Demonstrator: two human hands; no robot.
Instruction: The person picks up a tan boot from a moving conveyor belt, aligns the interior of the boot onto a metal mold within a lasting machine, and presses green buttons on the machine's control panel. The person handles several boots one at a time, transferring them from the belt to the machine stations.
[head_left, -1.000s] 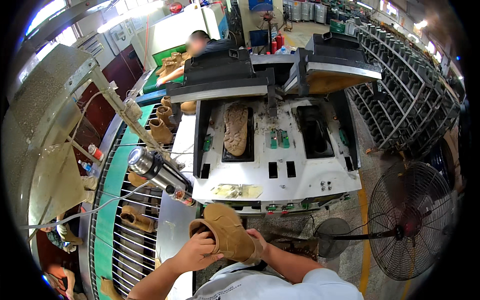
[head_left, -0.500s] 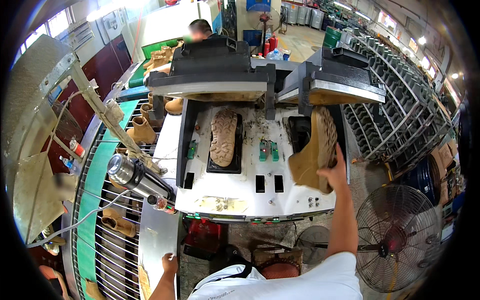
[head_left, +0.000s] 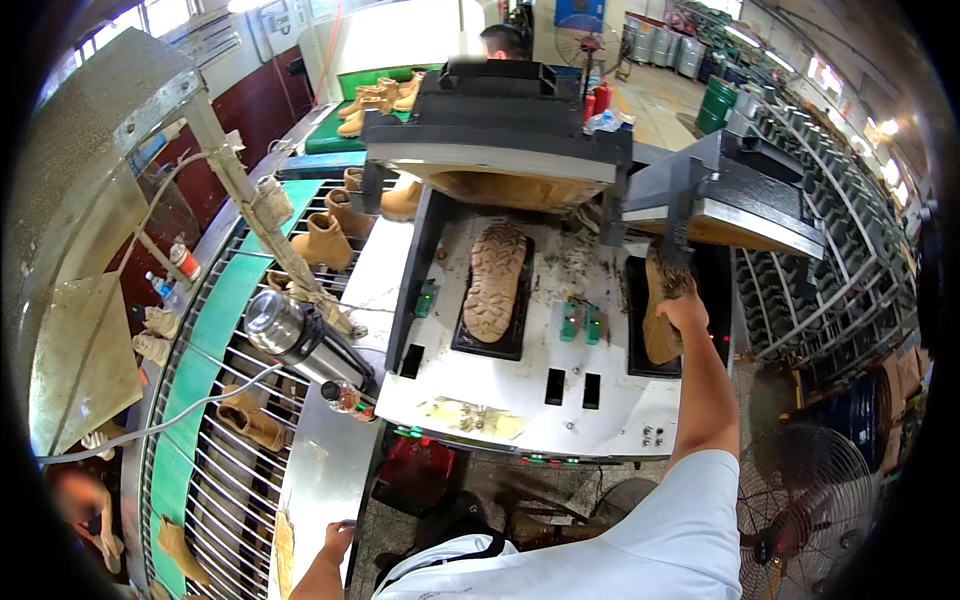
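At the left, a slatted conveyor with a green strip carries several tan boots, spaced apart. Beside it, a steel flask leans at a tilt. Below the flask, the left hand lies at the edge of the metal bench; nothing shows in its loosely bent fingers, though whether they grip the edge cannot be told. At centre, a seated boot lies sole up in the left recess of the white machine, its placement apparently complete; the left hood above it is raised. Farther right, a second boot stands partly within the right recess, sole turned to the right; the fingers of the right hand grip it, so its seating appears unfinished. The right hood is likewise raised, and neither recess is covered.
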